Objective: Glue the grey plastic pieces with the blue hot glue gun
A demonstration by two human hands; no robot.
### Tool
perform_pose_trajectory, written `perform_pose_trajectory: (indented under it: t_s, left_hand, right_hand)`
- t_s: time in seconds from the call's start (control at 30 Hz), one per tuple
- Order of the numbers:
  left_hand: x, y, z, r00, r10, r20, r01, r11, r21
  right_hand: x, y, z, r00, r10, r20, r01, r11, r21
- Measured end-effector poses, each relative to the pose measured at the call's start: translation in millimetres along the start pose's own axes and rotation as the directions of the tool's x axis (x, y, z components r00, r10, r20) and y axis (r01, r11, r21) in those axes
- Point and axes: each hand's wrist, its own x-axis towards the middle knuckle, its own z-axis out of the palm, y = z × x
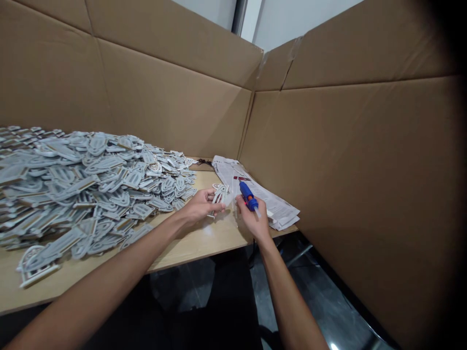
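My left hand (202, 207) is closed on a small white cut-out piece (220, 194) with a pointed arch shape and slots in it. A translucent film or sheet seems to lie against that piece on its right side. In my right hand (257, 221) is a blue glue gun (247, 195), with a clear glue stick (258, 212) poking out of its rear end. The two hands are close together above the table, with a small gap between them. To the left spreads a large heap of similar grey-white pieces (109, 170).
Papers (275, 201) lie on the right end of the wooden table (195, 245), with a small red object (242, 178) on them. Dark wire (205, 161) sits at the back. Tall cardboard walls (182, 92) enclose the back and right.
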Motion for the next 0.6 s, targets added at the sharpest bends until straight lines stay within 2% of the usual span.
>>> perform_pose_trajectory:
  t_s: [0.1,0.17,0.3,0.4,0.53,0.6]
  left_hand:
    - [-2.8,4.5,1.3,1.000,0.006,0.029,-0.007,1.000,0.029]
    - [-3.6,5.4,1.5,0.999,0.011,0.048,-0.012,0.999,0.031]
    - [-2.4,2.1,-0.3,0.999,0.014,0.045,-0.016,0.999,0.039]
    - [-1.3,-0.6,-1.0,1.000,-0.001,0.018,0.000,0.999,0.041]
    - [-1.4,-0.6,-0.6,1.000,0.008,0.001,-0.008,0.999,0.034]
    - [-1.2,-1.0,-1.3,1.000,0.017,0.014,-0.017,0.999,0.033]
  right_hand:
    - [-0.6,-1.1,0.7,0.996,-0.065,0.064,0.063,0.998,0.032]
    - [-0.5,-0.2,2.3,0.995,-0.086,0.059,0.085,0.996,0.026]
    - [0.9,2.7,0.5,0.996,-0.067,-0.061,0.063,0.997,-0.054]
    - [1.1,2.1,-4.4,0.988,-0.109,-0.112,0.094,0.987,-0.134]
    - [0.0,-1.6,-5.7,0.990,-0.109,-0.093,0.100,0.990,-0.100]
    - [-0.5,-2.5,-3.7,0.993,-0.108,-0.038,0.106,0.993,-0.052]
